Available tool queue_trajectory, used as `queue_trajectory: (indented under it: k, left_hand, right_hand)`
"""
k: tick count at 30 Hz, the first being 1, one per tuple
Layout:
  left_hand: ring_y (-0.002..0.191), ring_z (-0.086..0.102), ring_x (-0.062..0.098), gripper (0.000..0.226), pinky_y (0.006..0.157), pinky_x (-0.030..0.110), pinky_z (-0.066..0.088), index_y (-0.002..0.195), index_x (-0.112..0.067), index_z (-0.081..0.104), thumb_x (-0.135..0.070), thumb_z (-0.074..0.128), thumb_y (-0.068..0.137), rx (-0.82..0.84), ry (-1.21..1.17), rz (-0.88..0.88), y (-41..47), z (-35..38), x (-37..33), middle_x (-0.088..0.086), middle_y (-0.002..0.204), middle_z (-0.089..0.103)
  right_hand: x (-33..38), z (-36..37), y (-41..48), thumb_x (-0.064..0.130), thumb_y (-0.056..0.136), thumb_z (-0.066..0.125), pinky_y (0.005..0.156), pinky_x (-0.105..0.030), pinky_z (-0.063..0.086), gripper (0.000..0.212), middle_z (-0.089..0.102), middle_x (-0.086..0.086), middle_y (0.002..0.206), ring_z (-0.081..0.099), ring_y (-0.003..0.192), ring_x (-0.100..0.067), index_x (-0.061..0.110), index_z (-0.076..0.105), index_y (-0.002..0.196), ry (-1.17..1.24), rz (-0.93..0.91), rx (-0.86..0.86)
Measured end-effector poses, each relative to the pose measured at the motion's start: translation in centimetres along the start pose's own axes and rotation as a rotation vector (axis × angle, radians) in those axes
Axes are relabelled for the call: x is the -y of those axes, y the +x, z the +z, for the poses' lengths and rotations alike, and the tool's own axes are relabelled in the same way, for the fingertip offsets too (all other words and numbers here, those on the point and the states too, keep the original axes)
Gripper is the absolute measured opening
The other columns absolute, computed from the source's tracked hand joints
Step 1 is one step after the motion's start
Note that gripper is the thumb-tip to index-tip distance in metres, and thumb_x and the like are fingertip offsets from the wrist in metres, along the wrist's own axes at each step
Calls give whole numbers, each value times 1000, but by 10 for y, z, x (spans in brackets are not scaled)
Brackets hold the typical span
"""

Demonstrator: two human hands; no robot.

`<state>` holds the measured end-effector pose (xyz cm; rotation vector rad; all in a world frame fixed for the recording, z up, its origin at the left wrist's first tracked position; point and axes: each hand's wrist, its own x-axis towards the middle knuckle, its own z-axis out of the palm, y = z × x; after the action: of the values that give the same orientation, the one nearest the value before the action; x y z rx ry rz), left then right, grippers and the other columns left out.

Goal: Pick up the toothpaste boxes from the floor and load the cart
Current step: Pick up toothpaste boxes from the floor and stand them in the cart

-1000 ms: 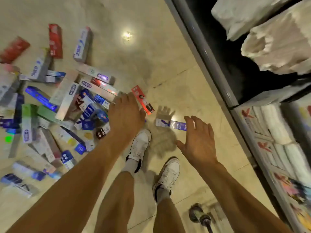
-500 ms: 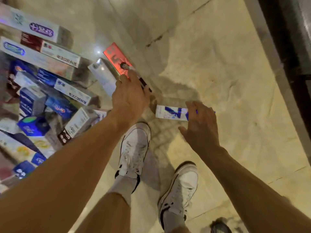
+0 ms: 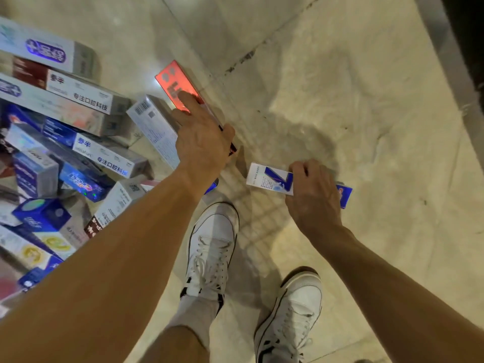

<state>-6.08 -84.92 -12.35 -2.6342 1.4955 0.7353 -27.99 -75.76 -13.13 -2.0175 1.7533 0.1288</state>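
the pale stone floor fills the view, and we see no cart anywhere on it. along the left side lies the heap of toothpaste boxes, stacked crosswise, most of them with long axes running from upper left to lower right. our two white shoes stand at the bottom middle, toes pointing up towards the work.

two boxes lie apart from the heap, just ahead of our toes. the red box lies flat with its long axis slanting from upper left down to the right. our left hand is on its near half: forefinger laid along the red face, thumb tucked against the right long edge, a clasp across its width. the white-and-blue box lies almost crosswise to us, right of the red one. our right hand covers its middle, fingers curled over the far long edge, both ends showing. each hand has its own box, so the lift looks straight up.

of the writing, two grey boxes in the heap read "参半" and "专注口腔科技". a barcode shows on the white box touching our left hand. the red box's print is too blurred to read.
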Motion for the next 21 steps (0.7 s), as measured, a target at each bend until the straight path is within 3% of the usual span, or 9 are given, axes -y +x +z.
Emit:
queue_trajectory:
  k: [3,6,10,14,18,21]
  left_hand:
    - [88,61,40,101,68,44,57,152,6,10,-26,71,78,25,-40,3,-4,-3,-2,25,125,44]
    - [96,63,39,104,67,41,52,154,4,8,-34,72,81,28,16,2,-18,-15,-7,23,135,42]
    - [91,64,37,72,61,38,38,136,-1,34,-41,66,86,20,51,11,-45,-58,-21,12,119,50]
    - [89,62,34,67,63,38,42,121,-4,40,-36,76,75,84,66,80,-88,-130,-43,8,109,49]
    - [83,58,31,69,58,36,37,116,-2,42,-37,78,68,52,116,178,-137,-218,-72,12,106,51]
    - [78,46,21,68,57,33,33,116,-5,39,-36,78,69,8,94,252,-180,-299,-99,11,104,50]
  right_hand:
    - [3,-7,-3,14,84,76,72,-42,51,35,55,-8,107,54,89,-24,12,55,112,46,46,19]
    - [10,-28,-6,15,83,75,72,-41,52,36,55,-4,108,53,94,-22,15,56,113,69,71,39]
    - [19,-79,-16,18,80,76,63,-37,47,39,56,-6,108,54,90,-25,14,57,114,63,141,16]
    - [28,-155,-38,25,80,76,57,-33,44,40,56,-6,103,54,87,-25,13,57,113,12,188,-40]
    - [44,-253,-64,36,87,71,61,-31,37,43,55,-3,111,55,98,-24,15,54,120,-10,248,-10]
    - [64,-336,-92,44,86,70,59,-29,33,46,58,-5,107,60,95,-25,14,57,118,-42,275,-128]
